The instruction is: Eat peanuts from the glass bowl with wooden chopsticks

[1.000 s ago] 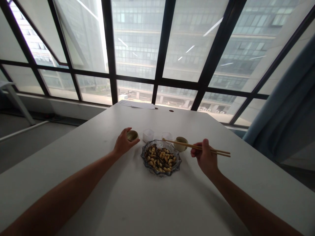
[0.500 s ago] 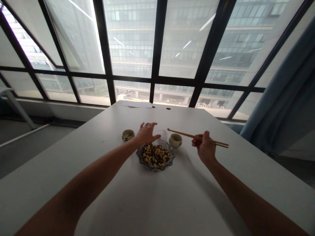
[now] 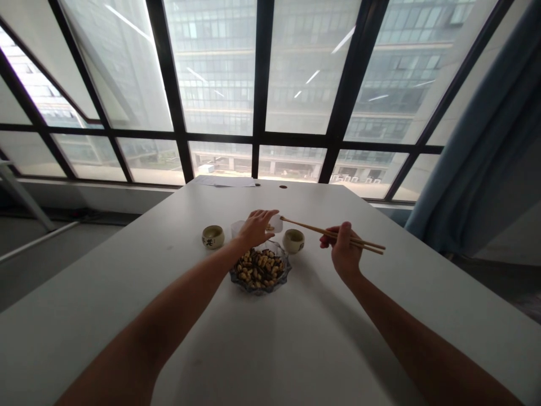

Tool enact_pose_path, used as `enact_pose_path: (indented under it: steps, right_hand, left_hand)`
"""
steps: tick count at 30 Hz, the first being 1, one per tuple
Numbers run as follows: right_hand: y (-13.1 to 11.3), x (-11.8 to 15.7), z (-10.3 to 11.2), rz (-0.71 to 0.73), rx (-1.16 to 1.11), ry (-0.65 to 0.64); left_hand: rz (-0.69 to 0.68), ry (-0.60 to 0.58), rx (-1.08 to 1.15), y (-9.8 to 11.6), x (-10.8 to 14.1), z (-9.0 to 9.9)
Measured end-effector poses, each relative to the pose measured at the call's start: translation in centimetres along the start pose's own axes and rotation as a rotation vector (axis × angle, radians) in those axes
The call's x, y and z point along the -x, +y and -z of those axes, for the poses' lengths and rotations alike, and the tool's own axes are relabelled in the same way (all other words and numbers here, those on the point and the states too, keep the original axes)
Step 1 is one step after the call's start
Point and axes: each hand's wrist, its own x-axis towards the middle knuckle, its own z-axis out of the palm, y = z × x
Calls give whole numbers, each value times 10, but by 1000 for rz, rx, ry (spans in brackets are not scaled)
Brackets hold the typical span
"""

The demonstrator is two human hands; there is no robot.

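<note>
My left hand (image 3: 256, 228) reaches over the far rim of a scalloped glass bowl (image 3: 236, 286). Its fingers and thumb are closed around a small clear plastic container (image 3: 277, 223), partly covered by the hand. Something pale, perhaps a nut, shows in the container. Another translucent piece (image 3: 236, 228) shows left of the hand; I cannot tell whether it belongs to the container. Peanuts and dark seeds (image 3: 258, 269) fill the bowl. To the right, my right hand (image 3: 345, 251) grips wooden chopsticks (image 3: 313, 228), their tips pointing left at the container's edge.
Two small ceramic cups with dark characters flank the bowl: a left cup (image 3: 212, 237) and a right cup (image 3: 293, 241). White paper (image 3: 224, 181) lies at the far end of the white table (image 3: 236, 349). Windows stand beyond, with a blue curtain (image 3: 456, 169) at right.
My left hand has closed from a spread pose onto the clear container, which now shows raised at its fingertips. The chopsticks' tips are nearer to it. The view has shifted slightly.
</note>
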Motion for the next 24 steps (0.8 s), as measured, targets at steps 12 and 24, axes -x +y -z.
enact_pose_path:
  steps: [12,24]
  right_hand:
    - [-10,14,-3,188,224,-376]
    - [-42,25,-18,-196,161,-520]
  left_hand:
    - [177,-73,-21,12,3,5]
    - [306,-196,-31,-5,12,18]
